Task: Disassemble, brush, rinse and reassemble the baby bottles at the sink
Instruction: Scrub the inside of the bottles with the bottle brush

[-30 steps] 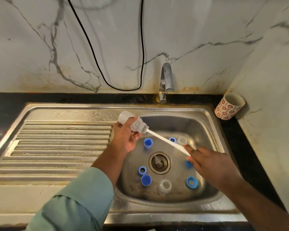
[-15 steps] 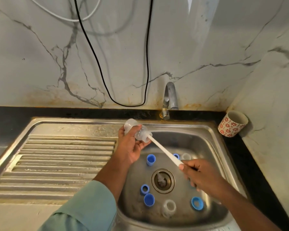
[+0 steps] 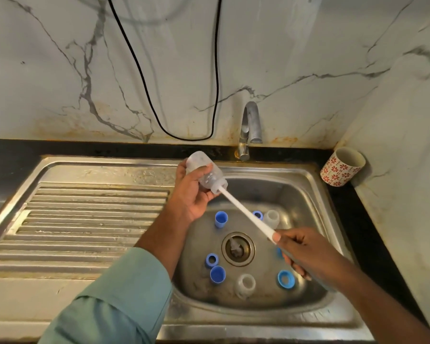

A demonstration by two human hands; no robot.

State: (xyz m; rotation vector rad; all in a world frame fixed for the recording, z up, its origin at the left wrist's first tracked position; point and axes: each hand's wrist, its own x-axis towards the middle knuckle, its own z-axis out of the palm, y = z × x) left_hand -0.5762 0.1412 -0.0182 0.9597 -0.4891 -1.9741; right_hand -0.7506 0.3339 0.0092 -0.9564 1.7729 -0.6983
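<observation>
Left hand (image 3: 193, 194) wraps the clear plastic baby bottle (image 3: 206, 175), held tilted over the steel sink (image 3: 305, 184) w/ its mouth toward the basin; right hand (image 3: 305, 252) grips the long white brush handle (image 3: 246, 214) – head already inside. To brush well: keep the bottle firm, twist & pump to reach the base – blue caps (image 3: 221, 219) wait below

Home kitchen: stainless sink (image 3: 315, 184) with ribbed drainboard (image 3: 90, 219); wall tap (image 3: 250, 125); marble-patterned backsplash (image 3: 60, 70); black countertop (image 3: 10, 150); floral cup (image 3: 341, 167).

Left hand (image 3: 190, 194), right hand (image 3: 305, 252) seemingly curled
</observation>
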